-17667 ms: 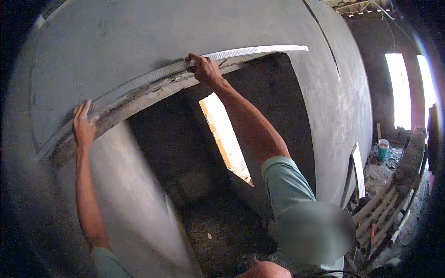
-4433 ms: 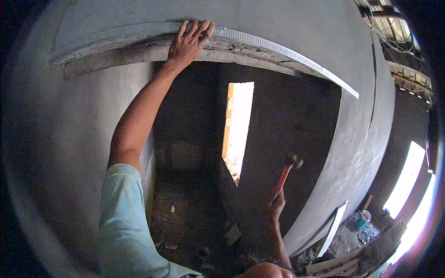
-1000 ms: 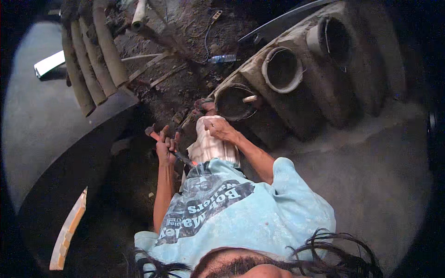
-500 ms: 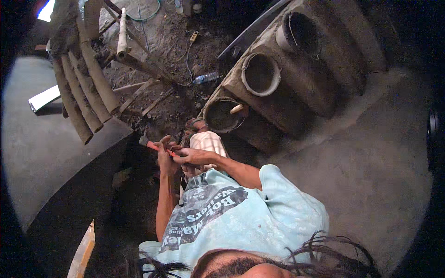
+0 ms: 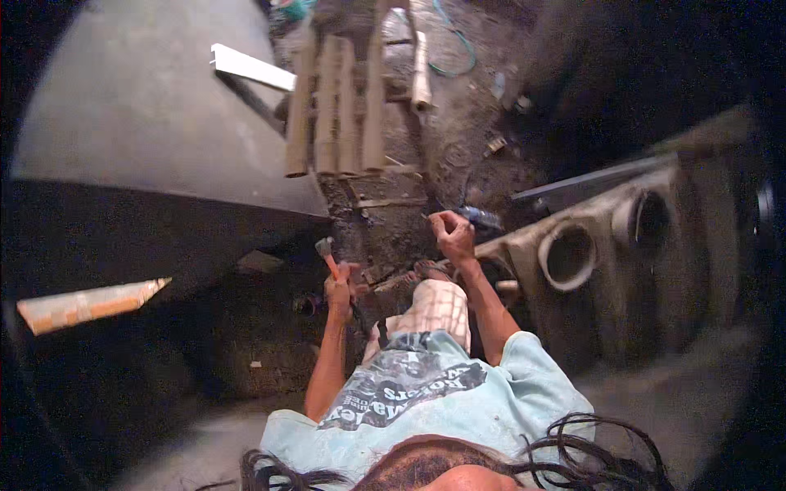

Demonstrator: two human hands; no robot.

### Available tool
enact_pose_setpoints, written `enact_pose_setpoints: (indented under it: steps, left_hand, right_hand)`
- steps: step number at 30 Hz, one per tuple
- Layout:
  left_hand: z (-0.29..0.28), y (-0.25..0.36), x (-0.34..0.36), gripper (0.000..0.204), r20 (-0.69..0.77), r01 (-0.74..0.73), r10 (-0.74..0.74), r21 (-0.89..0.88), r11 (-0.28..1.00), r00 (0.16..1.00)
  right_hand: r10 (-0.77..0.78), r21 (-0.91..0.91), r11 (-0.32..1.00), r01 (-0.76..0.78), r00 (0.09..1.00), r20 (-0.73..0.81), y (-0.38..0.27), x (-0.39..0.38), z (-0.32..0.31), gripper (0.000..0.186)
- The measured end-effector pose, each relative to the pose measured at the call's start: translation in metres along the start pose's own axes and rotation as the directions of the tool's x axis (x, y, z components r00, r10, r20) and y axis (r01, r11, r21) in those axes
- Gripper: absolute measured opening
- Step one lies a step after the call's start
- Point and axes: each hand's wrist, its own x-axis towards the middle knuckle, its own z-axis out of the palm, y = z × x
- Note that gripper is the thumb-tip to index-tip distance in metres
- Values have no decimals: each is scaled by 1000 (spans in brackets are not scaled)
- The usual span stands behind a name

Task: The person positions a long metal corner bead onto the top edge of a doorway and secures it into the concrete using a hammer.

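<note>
My left hand (image 5: 339, 293) is wrapped round a tool with an orange-red handle (image 5: 332, 266) and a short grey head (image 5: 324, 245); its exact kind is unclear. The head points up and away from me. Apart from it, my right hand (image 5: 454, 237) is raised over the dirt floor with its fingers bent together. Whatever those fingertips may hold is too small to make out. Just beyond the right hand lies a clear plastic bottle (image 5: 483, 217), slightly blurred. My checked trousers (image 5: 438, 304) and a foot show between the two arms.
On the right, a sloping clay-like block (image 5: 602, 221) carries several round openings, one with a pale rim (image 5: 544, 260). Several brown poles (image 5: 327, 123) lie ahead beside a grey slab (image 5: 188, 114). A white bar (image 5: 254, 67) rests there. A pointed wooden piece (image 5: 94, 307) juts in at left.
My hands, together around the red-handled tool before, are now apart: the left keeps the tool, the right has let go and moved forward and right. The whole view has turned leftward.
</note>
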Motion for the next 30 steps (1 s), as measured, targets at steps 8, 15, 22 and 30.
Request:
enact_pose_setpoints:
  steps: [8,15,22,30]
  left_hand:
    - [-100,-90,-54,35,-454,74,-102,-79,994,885]
    - [-118,-148,-128,37,-719,10,-88,-112,994,690]
    - [-110,-212,-171,41,-870,-121,-213,-294,948,444]
    - [-90,-177,-164,48,-879,-171,42,-45,984,474]
  right_hand:
    - [-429,-213,860,464,883,190,-40,148,119,24]
    - [-632,-567,438,698,688,358,20,237,214,27]
    - [-565,-252,689,679,722,399,63,222,203,24]
    - [-459,-83,853,515,816,352,75,254,207,20]
